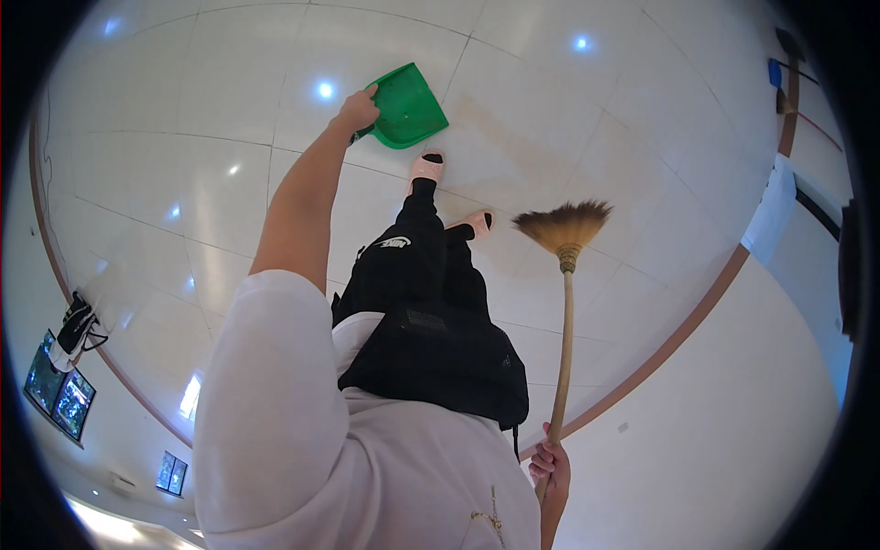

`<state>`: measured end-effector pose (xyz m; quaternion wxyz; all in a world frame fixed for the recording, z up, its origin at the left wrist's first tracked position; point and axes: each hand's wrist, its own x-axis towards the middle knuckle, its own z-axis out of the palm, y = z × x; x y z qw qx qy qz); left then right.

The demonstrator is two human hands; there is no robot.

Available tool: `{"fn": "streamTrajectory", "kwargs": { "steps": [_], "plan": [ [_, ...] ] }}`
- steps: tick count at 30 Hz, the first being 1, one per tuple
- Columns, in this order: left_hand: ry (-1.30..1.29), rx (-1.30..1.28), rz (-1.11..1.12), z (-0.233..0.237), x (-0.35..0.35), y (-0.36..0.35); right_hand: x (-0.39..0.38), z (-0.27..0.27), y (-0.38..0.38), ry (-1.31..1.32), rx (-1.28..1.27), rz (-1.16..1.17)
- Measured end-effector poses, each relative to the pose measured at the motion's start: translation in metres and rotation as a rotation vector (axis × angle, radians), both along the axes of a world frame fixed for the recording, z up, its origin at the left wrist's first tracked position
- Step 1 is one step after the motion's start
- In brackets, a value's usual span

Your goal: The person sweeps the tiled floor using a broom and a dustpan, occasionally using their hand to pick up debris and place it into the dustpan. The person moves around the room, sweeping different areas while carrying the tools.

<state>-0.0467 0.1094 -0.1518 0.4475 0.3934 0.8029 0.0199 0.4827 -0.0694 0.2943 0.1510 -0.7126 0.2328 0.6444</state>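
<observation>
A green dustpan (410,108) is in my left hand (359,110), whose fingers wrap its handle with one finger lying along the edge of the pan. The pan is out ahead of my feet, over the pale floor. My right hand (548,461) is low at the right, closed around the wooden handle of a broom (566,339). The broom's fan of brown bristles (562,227) points away from me, to the right of my feet. Between bristles and dustpan are my pink slippers (478,222).
Glossy tiled floor (513,110) spreads around me, bordered by a brown skirting strip (678,353) along the walls. More long-handled cleaning tools (786,82) are by the far right wall. A black-and-white item (81,321) is at the left wall, near windows (73,403).
</observation>
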Motion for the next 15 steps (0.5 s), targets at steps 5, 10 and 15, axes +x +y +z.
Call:
{"fn": "streamTrajectory", "kwargs": {
  "steps": [5,10,15],
  "plan": [
    [0.119,-0.097,-0.05,0.066,0.01,0.004,0.008,0.0,-0.002,0.023,-0.005,-0.034],
    [0.272,-0.2,-0.212,0.118,0.021,-0.041,0.026,0.008,-0.005,0.064,0.061,-0.138],
    [-0.333,-0.516,0.362,0.113,0.021,-0.07,0.032,0.023,-0.003,0.214,0.073,-0.27]
  ]
}}
